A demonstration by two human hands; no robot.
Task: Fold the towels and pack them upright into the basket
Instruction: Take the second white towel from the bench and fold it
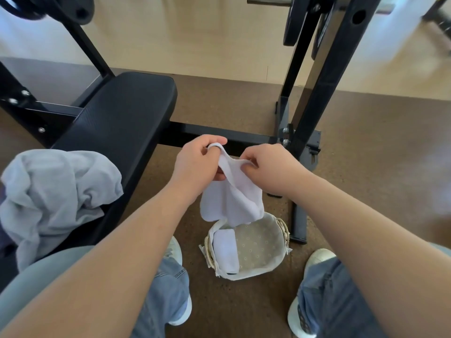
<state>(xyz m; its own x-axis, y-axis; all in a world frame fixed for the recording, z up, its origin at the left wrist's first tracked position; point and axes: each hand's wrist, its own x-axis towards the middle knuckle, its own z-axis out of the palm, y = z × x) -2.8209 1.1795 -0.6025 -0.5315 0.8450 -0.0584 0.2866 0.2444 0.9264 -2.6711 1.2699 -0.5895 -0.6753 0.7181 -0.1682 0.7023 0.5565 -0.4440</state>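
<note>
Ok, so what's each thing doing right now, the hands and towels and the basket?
basket, on the floor, mostly unfilled.
hanging towel, not folded, dangling over the basket.
left hand, pinching the hanging towel's top edge.
right hand, pinching the same edge.
folded towel, inside the basket against its left wall.
towel pile, crumpled on the bench.

Folded towel (225, 250) upright in basket (258, 273), left side; bench (127, 111) further left.
</note>
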